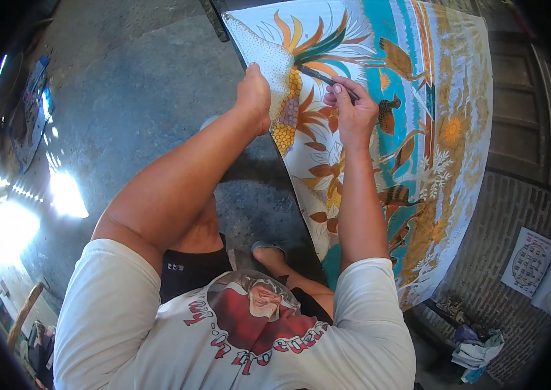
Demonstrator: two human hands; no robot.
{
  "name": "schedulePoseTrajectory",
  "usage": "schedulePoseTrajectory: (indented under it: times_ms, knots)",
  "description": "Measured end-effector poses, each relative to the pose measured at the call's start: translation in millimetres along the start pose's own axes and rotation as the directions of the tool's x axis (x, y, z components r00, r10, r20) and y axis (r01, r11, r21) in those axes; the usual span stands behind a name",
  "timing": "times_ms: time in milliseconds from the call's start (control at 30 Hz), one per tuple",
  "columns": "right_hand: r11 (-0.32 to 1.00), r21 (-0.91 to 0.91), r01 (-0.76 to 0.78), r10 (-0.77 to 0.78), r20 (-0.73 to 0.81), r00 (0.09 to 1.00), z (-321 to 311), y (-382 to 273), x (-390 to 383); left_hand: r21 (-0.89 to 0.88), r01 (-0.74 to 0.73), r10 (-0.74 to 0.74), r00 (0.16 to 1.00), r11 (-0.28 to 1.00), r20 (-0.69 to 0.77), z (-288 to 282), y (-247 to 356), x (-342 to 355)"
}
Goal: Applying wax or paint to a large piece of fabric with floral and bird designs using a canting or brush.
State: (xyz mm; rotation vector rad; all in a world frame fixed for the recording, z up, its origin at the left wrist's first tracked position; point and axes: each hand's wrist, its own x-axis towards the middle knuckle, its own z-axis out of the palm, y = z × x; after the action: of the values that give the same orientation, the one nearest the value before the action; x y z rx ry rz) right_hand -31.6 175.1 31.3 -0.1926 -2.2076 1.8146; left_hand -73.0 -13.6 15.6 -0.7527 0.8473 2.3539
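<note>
A large painted cloth (461,188) is stretched out on my right, with birds, leaves, flowers and blue-green bands on it. My left hand (254,97) is closed on the cloth's near left edge, beside a white patch covered in small dots. Between the thumb and fingers of my right hand (353,110) is a slim, dark-handled paintbrush (318,76). The brush slants up to the left, its tip at the base of a dark green leaf (321,49). Whether the tip touches the cloth, I cannot tell. Yellow and purple dotted shapes lie just below the tip.
Grey concrete floor (152,84) extends to the left, with bright sunlight patches. A dark bar (215,19) stands at the cloth's upper left corner. Brick wall (483,227), wooden panels (516,123) and a hanging paper sheet (529,260) are on the right, above crumpled bags (477,354).
</note>
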Motion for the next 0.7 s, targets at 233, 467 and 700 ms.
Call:
schedulePoseTrajectory:
  times_ms: [233, 467, 700]
  knots:
    - [0.999, -0.037, -0.034, 0.035, 0.027, 0.999, -2, 7, 5, 0.0, -0.018, 0.018, 0.999, 1.0, -0.051, 1, -4, 6]
    - [0.992, -0.122, 0.038, -0.033, 0.041, 0.999, -4, -1, 7, -0.016, 0.001, -0.001, 1.0, 1.0, -0.029, 2, -5, 2]
    - [0.971, -0.236, 0.044, -0.039, 0.023, 0.999, -11, -2, 9, 0.027, -0.047, 0.048, 0.997, 0.999, -0.062, 1, -8, 7]
